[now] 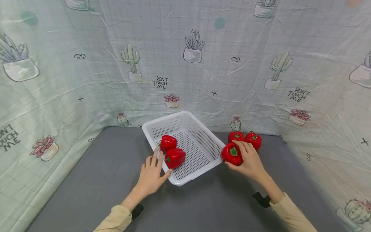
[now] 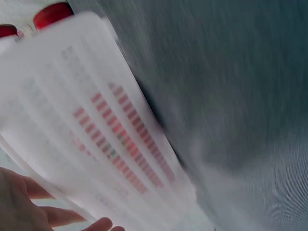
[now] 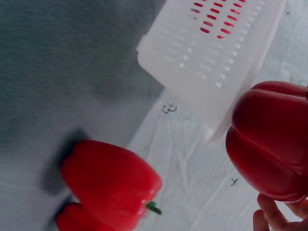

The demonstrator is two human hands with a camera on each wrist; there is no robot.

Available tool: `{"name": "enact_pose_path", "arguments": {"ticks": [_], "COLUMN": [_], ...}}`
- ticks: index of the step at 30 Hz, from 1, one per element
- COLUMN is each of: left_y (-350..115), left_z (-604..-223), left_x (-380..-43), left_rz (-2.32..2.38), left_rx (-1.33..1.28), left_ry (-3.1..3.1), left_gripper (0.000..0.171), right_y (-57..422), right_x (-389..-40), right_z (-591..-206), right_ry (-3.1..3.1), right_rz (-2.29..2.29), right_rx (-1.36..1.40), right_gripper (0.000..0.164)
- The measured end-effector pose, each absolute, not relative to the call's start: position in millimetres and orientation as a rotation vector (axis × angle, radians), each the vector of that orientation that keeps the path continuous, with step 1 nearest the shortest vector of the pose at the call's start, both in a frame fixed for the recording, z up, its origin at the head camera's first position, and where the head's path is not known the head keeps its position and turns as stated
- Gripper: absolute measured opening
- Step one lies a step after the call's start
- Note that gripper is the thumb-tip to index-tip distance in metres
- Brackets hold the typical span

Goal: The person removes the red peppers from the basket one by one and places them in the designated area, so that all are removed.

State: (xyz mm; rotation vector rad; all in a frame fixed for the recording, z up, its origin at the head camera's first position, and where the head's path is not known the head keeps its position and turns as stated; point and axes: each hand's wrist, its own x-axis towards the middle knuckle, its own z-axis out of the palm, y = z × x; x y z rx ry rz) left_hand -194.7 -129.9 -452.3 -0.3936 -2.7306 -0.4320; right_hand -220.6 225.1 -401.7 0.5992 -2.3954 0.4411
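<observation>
Right grip [image 1: 250, 161] pinching pepper [image 1: 232, 154], cropped in right-wrist view; left grip [image 1: 150, 176] spread at basket [image 1: 204, 140].

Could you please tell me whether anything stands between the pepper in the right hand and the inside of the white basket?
Only the rim of the white basket, at its right corner, visibly stands in the way; the right hand holds the pepper beside it. The two peppers inside lie toward the left.

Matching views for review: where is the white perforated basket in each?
Head: white perforated basket central, mostly lower half.
Left wrist: basket, most of the left half.
Right wrist: basket upper right, cut by the top edge.
Shared landmark: red bell peppers inside, showing through its slots in both wrist views.
</observation>
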Motion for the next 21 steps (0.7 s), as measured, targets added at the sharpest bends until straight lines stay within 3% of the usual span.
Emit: {"name": "enact_pose_path", "arguments": {"ticks": [7,21], "left_y": [-120.3,-120.8], "left_z": [-453.2,-456.1], "left_x": [-179.2,-180.2], "left_rz": [-0.448,-0.429], "left_rx": [-0.412,-0.369], "left_ry": [-2.722,-2.723], "left_gripper": [0.081,0.080], "right_y": [241.5,272.9], "right_x": [-208.4,-199.1], "right_z": [-411.6,-426.5], "right_ry": [-2.386,-2.435], "right_rz": [0.425,0.415], "right_rx": [0.548,0.377], "right_gripper": [0.081,0.077]}}
